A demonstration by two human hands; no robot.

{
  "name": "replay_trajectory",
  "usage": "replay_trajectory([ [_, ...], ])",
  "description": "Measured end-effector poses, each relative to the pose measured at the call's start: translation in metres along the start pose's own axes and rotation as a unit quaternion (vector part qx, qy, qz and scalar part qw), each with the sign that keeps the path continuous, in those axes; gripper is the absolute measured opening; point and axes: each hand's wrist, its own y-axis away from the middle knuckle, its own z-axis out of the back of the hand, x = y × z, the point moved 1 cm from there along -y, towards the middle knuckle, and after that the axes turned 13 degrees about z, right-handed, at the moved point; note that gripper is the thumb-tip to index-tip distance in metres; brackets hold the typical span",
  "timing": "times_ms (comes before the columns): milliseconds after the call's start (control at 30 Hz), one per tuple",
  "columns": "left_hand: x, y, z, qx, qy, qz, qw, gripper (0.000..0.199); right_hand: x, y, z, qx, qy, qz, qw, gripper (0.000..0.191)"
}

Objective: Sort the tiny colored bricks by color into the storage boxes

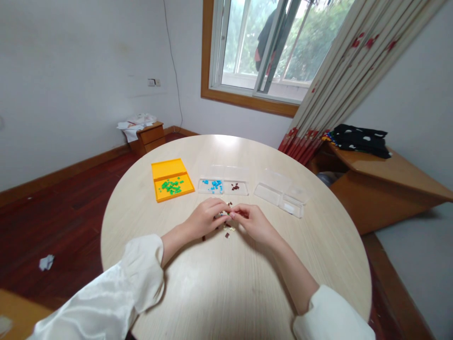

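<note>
My left hand (206,218) and my right hand (252,221) meet fingertip to fingertip over the round wooden table (198,293). Between the fingers sits a small cluster of tiny building bricks (229,215), pinched from both sides. A few loose tiny bricks (228,230), cream and dark red, lie on the table just beneath the hands. Both arms wear white sleeves.
Beyond the hands lie an open yellow box with green bricks (172,184), a clear box with blue and dark red bricks (223,186), and an empty clear box (282,193). A wooden bench with dark cloth (361,138) stands right. Crumpled paper (46,261) lies on the floor.
</note>
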Motion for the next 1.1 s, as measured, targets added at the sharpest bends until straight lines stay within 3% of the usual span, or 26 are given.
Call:
replay_trajectory([
  [467, -0.002, -0.001, 0.006, -0.076, 0.002, -0.031, 0.997, 0.013, 0.005, -0.002, -0.001, -0.021, -0.114, -0.021, 0.993, 0.040],
  [633, -0.003, -0.001, 0.008, -0.115, 0.010, -0.028, 0.993, 0.009, 0.003, -0.001, 0.001, -0.025, -0.083, -0.001, 0.996, 0.035],
  [700, 0.005, -0.002, 0.016, -0.147, -0.005, 0.020, 0.989, 0.010, -0.003, -0.001, 0.003, -0.067, -0.018, 0.009, 0.998, 0.030],
  [800, 0.028, -0.005, 0.035, -0.195, -0.060, 0.149, 0.968, 0.009, -0.014, -0.002, 0.006, -0.113, 0.146, 0.033, 0.982, 0.021],
  [933, 0.067, -0.006, 0.065, -0.235, -0.133, 0.312, 0.911, 0.010, -0.025, -0.002, 0.008, -0.071, 0.305, 0.065, 0.948, 0.017],
  [1100, 0.093, -0.002, 0.082, -0.205, -0.191, 0.412, 0.867, 0.016, -0.028, -0.004, 0.006, -0.024, 0.381, 0.072, 0.922, 0.017],
])
